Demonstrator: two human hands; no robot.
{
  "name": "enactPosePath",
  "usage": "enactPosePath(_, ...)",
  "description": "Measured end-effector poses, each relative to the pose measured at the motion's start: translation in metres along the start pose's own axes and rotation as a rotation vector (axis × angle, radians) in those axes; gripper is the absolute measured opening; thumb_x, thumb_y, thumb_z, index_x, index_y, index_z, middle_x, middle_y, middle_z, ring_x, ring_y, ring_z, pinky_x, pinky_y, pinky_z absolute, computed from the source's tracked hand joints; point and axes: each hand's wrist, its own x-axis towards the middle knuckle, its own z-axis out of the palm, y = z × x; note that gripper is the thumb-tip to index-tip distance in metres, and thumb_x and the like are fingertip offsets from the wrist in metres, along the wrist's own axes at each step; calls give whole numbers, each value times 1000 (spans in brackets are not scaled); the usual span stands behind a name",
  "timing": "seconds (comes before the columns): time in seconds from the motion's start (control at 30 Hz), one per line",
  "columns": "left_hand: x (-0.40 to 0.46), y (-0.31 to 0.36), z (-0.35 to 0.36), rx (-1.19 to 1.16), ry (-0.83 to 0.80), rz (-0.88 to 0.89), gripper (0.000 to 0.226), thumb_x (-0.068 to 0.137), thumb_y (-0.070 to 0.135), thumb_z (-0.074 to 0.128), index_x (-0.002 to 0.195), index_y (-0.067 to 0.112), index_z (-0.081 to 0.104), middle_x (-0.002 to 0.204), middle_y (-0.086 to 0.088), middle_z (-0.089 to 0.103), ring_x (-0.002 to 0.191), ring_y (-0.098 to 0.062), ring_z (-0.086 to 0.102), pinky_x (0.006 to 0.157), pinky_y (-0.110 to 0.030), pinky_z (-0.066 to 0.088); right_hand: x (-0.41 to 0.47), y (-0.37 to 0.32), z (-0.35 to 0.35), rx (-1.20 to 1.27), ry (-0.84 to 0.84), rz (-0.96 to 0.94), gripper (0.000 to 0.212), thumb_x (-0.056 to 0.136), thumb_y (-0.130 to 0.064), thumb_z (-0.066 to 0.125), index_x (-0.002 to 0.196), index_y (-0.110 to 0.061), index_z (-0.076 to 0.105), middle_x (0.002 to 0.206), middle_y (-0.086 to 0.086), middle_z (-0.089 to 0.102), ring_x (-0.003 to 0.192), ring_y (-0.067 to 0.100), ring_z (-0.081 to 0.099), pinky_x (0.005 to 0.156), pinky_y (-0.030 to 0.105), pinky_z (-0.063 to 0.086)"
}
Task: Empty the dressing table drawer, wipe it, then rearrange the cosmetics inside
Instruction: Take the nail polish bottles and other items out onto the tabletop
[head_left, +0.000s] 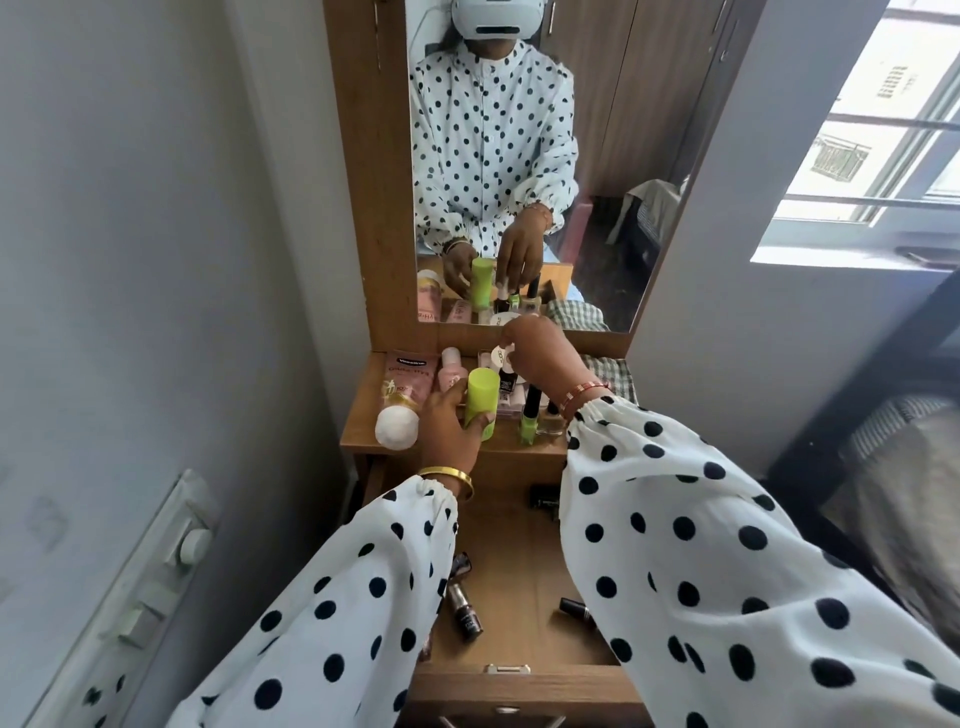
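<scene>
Left hand: the left hand (448, 422) grips the green bottle (482, 402), fingers wrapped round its lower part, over the front half of the dressing table top (363, 415); whether the bottle's base touches the wood cannot be told.
Right hand: the right hand (545, 358) reaches to the back of the top, just below the mirror (597, 156), and its fingertips pinch a small white round item (503, 358); what that item is cannot be read.
Pink tube: a Vaseline tube (402, 395) lies flat along the left edge of the top, its white cap (397, 427) toward the front-left corner.
Pink bottle: a small pink bottle (450, 371) stands near the back, between the tube and the green bottle.
Nail polishes: a green nail polish (530, 421) with a tall black cap stands near the front edge, to the right of the green bottle; a clear small bottle (549, 422) stands just beside it.
Checked cloth: a checked cloth (610, 376) lies at the right edge of the top, partly hidden by the right wrist.
Drawer: the drawer (514, 571) is pulled open below the top, between the two polka-dot sleeves.
Drawer contents: a few dark small cosmetics lie on its floor: two dark bottles (462, 608) near the left side, one dark item (576, 609) near the right side, one black item (544, 498) at the back.
Wall: a switch panel (156, 571) sits on the wall to the left.
</scene>
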Motion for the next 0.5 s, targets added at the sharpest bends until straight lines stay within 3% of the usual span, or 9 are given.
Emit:
enactPosePath(0.17,-2,-2,0,-23,0,23,59,75,8,71,129,8,49,125,-16,55,114,-30,53,98,-37,45,-1,2,-1,1,-11,-2,27,85,-3,50,109,-3,62,113,15,62,106,32,57,86,36,47)
enactPosePath(0.27,-4,-4,0,-64,32,31,59,79,9,67,133,8,44,125,-16,54,113,-31,54,98,-41,46,-4,3,-3,50,70,18,28,84,-1,52,110,-5,62,109,15,65,104,31,59,84,36,48)
enactPosePath(0.4,-19,-10,-4,-160,157,109,42,85,6,55,127,3,50,124,-17,56,113,-30,55,97,-43,48,-25,1,-4,263,382,-20,20,83,-2,53,100,-2,65,99,16,67,94,30,59,86,38,49)
enactPosePath(0.5,-38,-18,-9,-181,269,205,29,86,11,48,111,2,60,108,-14,62,96,-20,59,82,-26,51,-57,-5,8,433,660,-90,11,83,-7,56,85,-3,66,87,10,69,82,23,59,77,25,47)
